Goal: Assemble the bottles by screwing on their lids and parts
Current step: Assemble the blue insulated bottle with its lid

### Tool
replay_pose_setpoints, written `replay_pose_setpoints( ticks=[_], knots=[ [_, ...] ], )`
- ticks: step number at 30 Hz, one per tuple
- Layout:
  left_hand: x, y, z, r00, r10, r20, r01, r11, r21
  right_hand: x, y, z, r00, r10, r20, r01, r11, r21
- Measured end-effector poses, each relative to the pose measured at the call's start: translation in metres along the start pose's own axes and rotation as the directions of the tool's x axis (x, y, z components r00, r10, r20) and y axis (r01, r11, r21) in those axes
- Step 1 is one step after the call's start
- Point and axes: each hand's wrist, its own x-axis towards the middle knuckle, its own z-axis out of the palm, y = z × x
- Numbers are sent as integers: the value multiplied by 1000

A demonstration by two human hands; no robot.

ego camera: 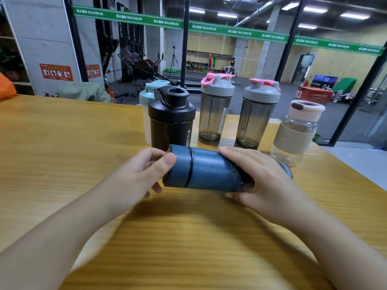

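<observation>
Blue bottle (209, 170) held sideways above desk (62, 164). Left hand (144, 170) grips screw-on base section (178, 166); right hand (255, 172) grips body. Keep threads square, twist gently.

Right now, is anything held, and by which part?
Yes: the blue bottle, held sideways above the table. Left hand grips its end section; right hand grips the body.

Bright ceiling lamps (227, 15) in the far hall are lighting the scene evenly, the hands are throwing soft shadows on the near wooden table (62, 164), the wide lens is bending the edges, and the forearms at the near left are looking slightly blurred.
</observation>
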Motion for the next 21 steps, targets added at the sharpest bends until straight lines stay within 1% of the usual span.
replay_pose_setpoints(
  ticks=[2,5,9,14,17,19,21],
  knots=[
    [0,-1,0,1000,-11,24,11,999,34,-1,1,1,1000,2,7,-2,1000,-8],
    [1,-2,0,999,5,40,-6,1000,25,-1,2,1,1000,6,13,-6,1000,-9],
    [0,-3,-7,990,102,92,-109,991,76,-1,3,0,1000,20,10,-20,1000,-1],
    [-3,-2,-7,974,191,124,-216,948,232,0,3,1,999,31,14,-31,1000,-5],
    [-3,-1,-6,970,204,131,-232,936,265,-1,2,1,999,34,13,-34,999,1],
    [-3,0,-5,977,172,123,-196,955,221,0,1,0,999,33,5,-33,999,5],
    [-2,-2,-2,990,127,67,-135,984,120,0,0,0,1000,27,4,-27,1000,7]
  ],
)
